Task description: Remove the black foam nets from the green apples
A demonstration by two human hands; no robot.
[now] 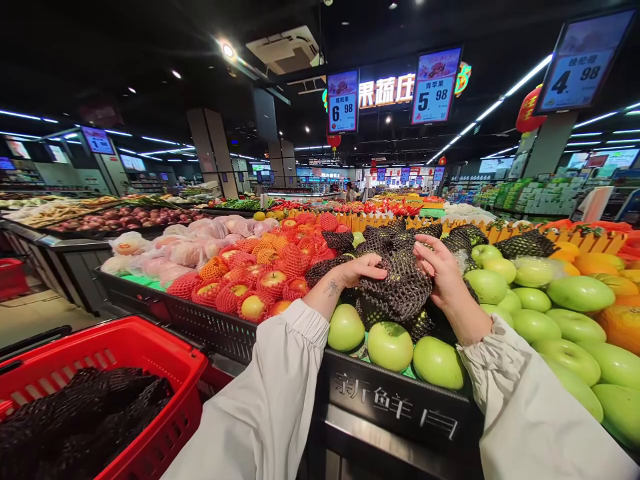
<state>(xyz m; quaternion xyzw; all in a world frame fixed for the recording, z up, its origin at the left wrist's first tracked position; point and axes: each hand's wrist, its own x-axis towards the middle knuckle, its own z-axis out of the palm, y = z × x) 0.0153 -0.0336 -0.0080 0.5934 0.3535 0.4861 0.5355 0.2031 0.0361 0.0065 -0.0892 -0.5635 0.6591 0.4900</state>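
Above the front of the fruit bin, a black foam fruit net (397, 270) lies bunched between my hands; whether an apple is inside it cannot be made out. From the left side my left hand (359, 269) grips it, thumb lying across the mesh and the other fingers mostly hidden. Thumb and fingers of my right hand (440, 270) close on its right edge. More black foam nets are heaped behind. Directly below sit bare green apples (390, 347) in a row along the bin's edge.
At lower left, a red basket (187, 363) holds black foam nets. Red-netted apples (273, 280) fill the bin on the left; more green apples (570, 360) and oranges (620, 320) lie on the right. The black bin edge (395, 400) runs in front. Price screens (343, 100) hang overhead.
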